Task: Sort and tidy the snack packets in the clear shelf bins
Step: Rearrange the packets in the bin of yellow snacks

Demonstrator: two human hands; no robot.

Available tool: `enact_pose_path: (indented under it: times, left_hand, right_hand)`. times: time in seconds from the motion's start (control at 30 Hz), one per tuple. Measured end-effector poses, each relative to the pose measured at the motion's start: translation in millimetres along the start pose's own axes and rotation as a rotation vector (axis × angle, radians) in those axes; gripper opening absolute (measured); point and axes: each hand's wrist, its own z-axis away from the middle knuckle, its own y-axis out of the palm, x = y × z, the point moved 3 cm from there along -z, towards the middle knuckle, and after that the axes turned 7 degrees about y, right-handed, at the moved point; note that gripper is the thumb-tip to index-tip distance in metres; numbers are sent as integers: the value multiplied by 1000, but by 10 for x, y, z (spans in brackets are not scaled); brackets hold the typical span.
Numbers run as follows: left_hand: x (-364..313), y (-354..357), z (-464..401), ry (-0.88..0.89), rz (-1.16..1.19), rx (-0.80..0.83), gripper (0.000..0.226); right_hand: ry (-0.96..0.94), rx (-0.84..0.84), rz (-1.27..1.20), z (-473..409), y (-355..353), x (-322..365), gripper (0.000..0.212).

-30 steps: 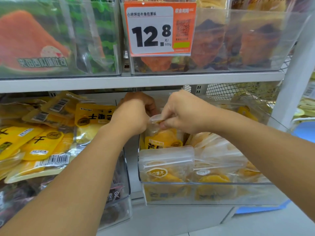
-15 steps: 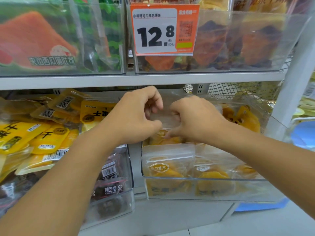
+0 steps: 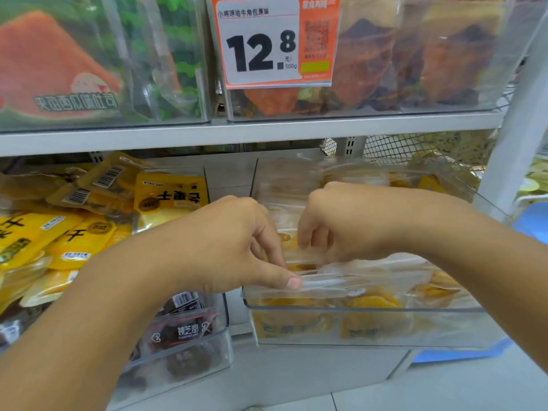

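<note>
Both hands work the right-hand bin (image 3: 367, 310): left hand (image 3: 225, 247) and right hand (image 3: 341, 223) pinch clear mango packets (image 3: 326, 287) near its front edge; sorting looks midway, neighbouring yellow packets (image 3: 74, 232) untidy

**A:** What hangs above the left hand (image 3: 225, 247)?

**B:** An orange-and-white paper price tag (image 3: 275, 43), printed "12.8" in bold black, with a QR code on its orange strip.

**A:** And just under the tag?

**B:** A grey metal shelf board (image 3: 252, 132), running the full width above both hands.

**A:** Beyond the right hand (image 3: 350, 221)?

**B:** Up and behind it are a slotted grey metal bracket (image 3: 347, 146) and a panel of fine wire mesh (image 3: 394, 148). Further right stands a white upright post (image 3: 516, 137).

**A:** Lower down?

**B:** Pale floor tiles (image 3: 444, 390) lie below the hands. A flat blue surface (image 3: 453, 354) shows low to the right.
</note>
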Motion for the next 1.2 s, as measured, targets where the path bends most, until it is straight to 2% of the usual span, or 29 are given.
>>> enact_pose_path:
  times: [0.2, 0.3, 0.4, 0.47, 0.53, 0.7, 0.73, 0.8, 0.87, 0.93, 0.97, 1.03, 1.13, 1.2]
  left_hand:
    - [15, -23, -9, -21, -37, 0, 27]
    - [55, -39, 5, 13, -28, -14, 38]
    - [84, -43, 26, 38, -48, -5, 32]
    - [62, -36, 35, 43, -99, 37, 27]
    - [32, -35, 34, 34, -126, 67, 24]
    - [2, -10, 45, -8, -181, 149, 38]
    - [-6, 1, 51, -23, -157, 167, 45]
    - [-17, 21, 57, -37, -113, 199, 52]
    - [-13, 43, 45, -24, -170, 212, 41]
    - [-9, 57, 23, -1, -251, 201, 22]
    - [-6, 59, 14, 3, -259, 193, 15]
    - [-2, 66, 3, 5, -256, 182, 10]
    - [-15, 63, 5, -6, -280, 177, 27]
    - [-33, 57, 5, 1, -300, 157, 28]
  right_hand:
    - [51, 159, 201, -151, 87, -14, 10]
    - [49, 212, 160, -117, 55, -67, 25]
    - [-10, 114, 106, -135, 62, -92, 22]
    - [-43, 41, -8, -145, 46, -92, 32]
    - [-72, -30, -140, -127, 36, -112, 25]
    - [-119, -226, -330, -121, 106, -138, 24]
    - [-114, -208, -348, -126, 98, -134, 28]
    - [-88, -70, -385, -146, 62, -139, 37]
    - [-80, 165, -432, -160, 37, -124, 44]
    - [-79, 371, -542, -182, 31, -92, 37]
    - [-60, 422, -604, -203, 25, -85, 30]
    - [-23, 442, -597, -243, 17, -80, 24]
    - [-50, 341, -351, -311, 14, -3, 15]
    - [-81, 284, -198, -362, 24, 60, 12]
